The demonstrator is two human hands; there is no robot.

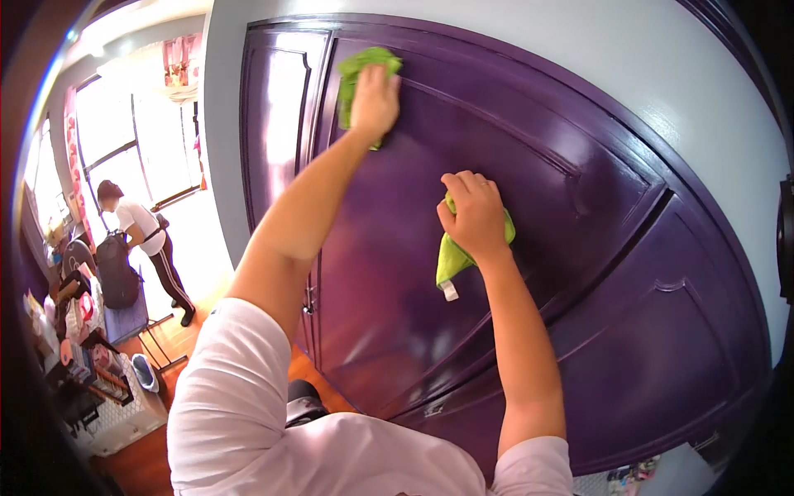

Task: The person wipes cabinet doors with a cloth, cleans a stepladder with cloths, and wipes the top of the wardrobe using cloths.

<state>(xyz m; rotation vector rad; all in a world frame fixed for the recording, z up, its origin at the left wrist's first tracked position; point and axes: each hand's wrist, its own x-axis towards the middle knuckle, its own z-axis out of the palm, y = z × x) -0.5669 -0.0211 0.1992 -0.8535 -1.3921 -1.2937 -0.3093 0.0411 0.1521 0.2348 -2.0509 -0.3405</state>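
High on a glossy purple cabinet door (389, 240), my left hand (375, 106) presses a green cloth (357, 66) against the panel near its upper left corner. The cloth spreads out around the fingers. Lower and to the right, my right hand (476, 217) grips a second, lighter green cloth (452, 258) at the same door. A white tag (450, 291) dangles from that cloth's lower end. Both arms are stretched up and forward, and my palms are hidden from view.
Metal handles (309, 301) sit at the door's left edge. Another purple door (653, 331) lies to the right. Far left, a person (145, 223) bends over a black backpack (117, 269) on a table (126, 321), near a cluttered shelf and windows. A blue-lined bin (145, 374) stands nearby.
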